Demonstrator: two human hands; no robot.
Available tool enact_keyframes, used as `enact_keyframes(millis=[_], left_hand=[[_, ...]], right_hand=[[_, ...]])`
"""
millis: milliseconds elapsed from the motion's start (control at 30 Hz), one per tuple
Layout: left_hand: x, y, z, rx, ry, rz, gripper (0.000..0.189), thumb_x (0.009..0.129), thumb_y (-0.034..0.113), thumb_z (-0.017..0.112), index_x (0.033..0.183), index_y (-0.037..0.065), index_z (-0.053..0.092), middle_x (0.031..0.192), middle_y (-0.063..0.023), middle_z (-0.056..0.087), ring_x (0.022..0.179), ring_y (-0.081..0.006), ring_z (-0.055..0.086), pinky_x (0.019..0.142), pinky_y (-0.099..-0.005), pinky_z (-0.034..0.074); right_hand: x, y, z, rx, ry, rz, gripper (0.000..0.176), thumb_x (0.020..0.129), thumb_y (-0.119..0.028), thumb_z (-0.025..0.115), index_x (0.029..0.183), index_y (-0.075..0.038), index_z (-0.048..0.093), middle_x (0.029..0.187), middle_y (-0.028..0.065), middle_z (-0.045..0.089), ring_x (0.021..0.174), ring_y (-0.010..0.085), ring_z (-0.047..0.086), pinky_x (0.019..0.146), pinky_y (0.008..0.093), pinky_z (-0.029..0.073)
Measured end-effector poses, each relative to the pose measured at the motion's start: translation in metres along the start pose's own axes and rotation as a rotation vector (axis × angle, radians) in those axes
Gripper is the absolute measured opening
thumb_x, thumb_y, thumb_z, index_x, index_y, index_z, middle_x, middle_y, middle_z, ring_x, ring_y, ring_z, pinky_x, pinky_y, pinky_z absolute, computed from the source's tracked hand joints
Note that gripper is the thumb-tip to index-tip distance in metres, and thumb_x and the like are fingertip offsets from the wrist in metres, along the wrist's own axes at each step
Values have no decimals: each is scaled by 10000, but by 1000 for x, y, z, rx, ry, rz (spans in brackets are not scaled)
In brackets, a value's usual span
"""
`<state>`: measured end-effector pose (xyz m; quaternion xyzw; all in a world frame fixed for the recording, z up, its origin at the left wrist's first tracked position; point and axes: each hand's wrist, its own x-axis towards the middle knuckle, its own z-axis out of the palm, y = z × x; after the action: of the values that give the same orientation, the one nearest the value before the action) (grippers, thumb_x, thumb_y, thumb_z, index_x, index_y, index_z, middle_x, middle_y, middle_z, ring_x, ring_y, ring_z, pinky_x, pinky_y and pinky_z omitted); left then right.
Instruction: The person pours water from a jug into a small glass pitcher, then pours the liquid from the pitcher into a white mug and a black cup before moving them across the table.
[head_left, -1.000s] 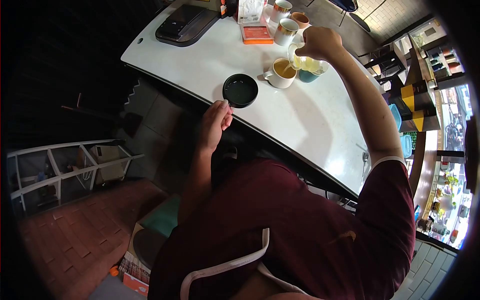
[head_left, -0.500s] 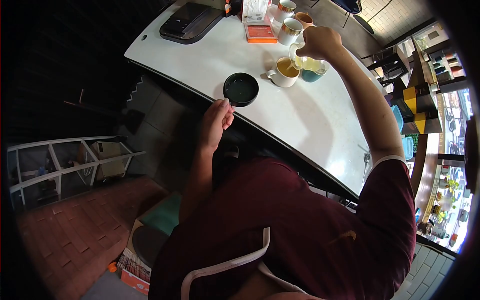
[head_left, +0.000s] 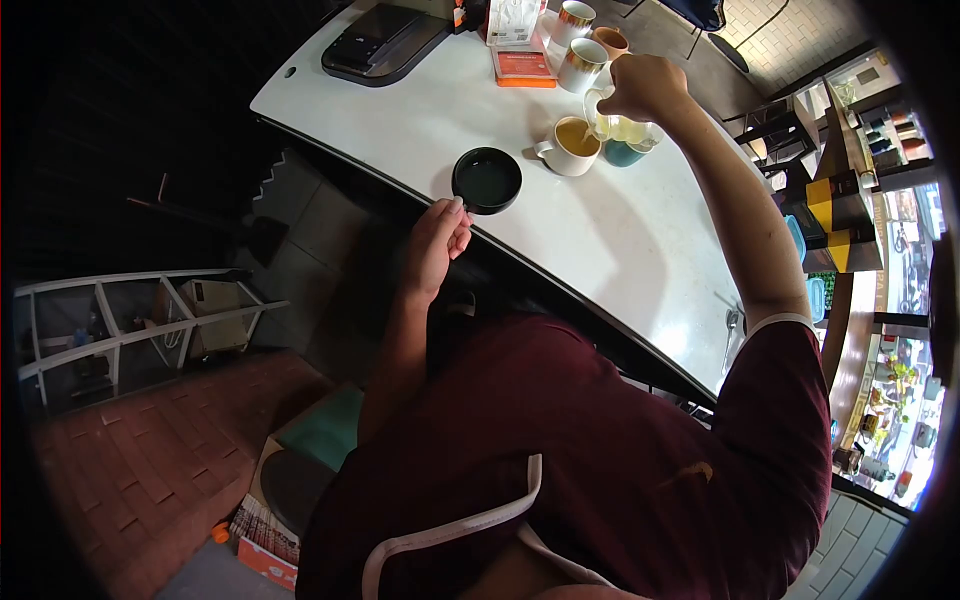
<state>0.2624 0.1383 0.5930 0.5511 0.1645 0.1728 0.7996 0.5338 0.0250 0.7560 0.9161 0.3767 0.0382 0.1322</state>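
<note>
My left hand (head_left: 437,248) is closed at the near side of a dark cup (head_left: 487,183), fingers pinched where its handle would be. The dark cup stands at the table's front edge. Over the table my right hand (head_left: 648,88) grips a clear jug (head_left: 622,130) holding pale yellow liquid. The jug is tilted, its mouth over the rim of a white mug (head_left: 572,158). Yellowish liquid shows inside that mug, whose handle points left. Partly hidden below the jug stands a teal cup (head_left: 622,154).
Behind the jug are two patterned mugs (head_left: 581,70) and a brown cup (head_left: 610,40). An orange-and-white packet (head_left: 525,66) and a flat black device (head_left: 385,45) lie farther back on the white table (head_left: 400,125). A spoon (head_left: 732,325) rests near the right edge.
The view has shifted very slightly. Both hands keep their holds, and the jug stays tilted over the white mug.
</note>
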Motion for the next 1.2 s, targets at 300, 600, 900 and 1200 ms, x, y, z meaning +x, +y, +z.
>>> enact_keyframes(millis=[300, 600, 900, 1200], left_hand=[[2, -3, -1, 14, -9, -14, 298, 965, 312, 426, 785, 84, 489, 835, -46, 541, 554, -57, 413, 473, -189, 291], [15, -2, 8, 25, -44, -17, 310, 960, 323, 431, 776, 79, 485, 807, -40, 518, 551, -55, 411, 473, -192, 298], [40, -2, 37, 36, -175, -105, 306, 951, 333, 447, 770, 90, 490, 759, 3, 504, 555, -46, 424, 480, -186, 293], [53, -1, 71, -28, -263, -140, 294, 953, 331, 451, 778, 100, 496, 766, 3, 509, 556, -34, 428, 489, -175, 296]], right_hand=[[1, 6, -7, 23, -53, 3, 350, 614, -378, 703, 840, -111, 676, 781, 69, 674, 735, 212, 651, 664, 348, 507], [-21, 28, -26, 159, 53, 29, 377, 617, -417, 702, 769, -80, 628, 730, 75, 650, 690, 206, 628, 655, 328, 489], [-64, 25, -63, 216, 172, -102, 353, 662, -369, 745, 782, -59, 625, 759, 74, 653, 693, 181, 635, 667, 282, 503], [-81, 8, -61, 225, 158, -254, 298, 626, -294, 746, 736, -52, 612, 755, 74, 665, 720, 213, 654, 682, 312, 505]])
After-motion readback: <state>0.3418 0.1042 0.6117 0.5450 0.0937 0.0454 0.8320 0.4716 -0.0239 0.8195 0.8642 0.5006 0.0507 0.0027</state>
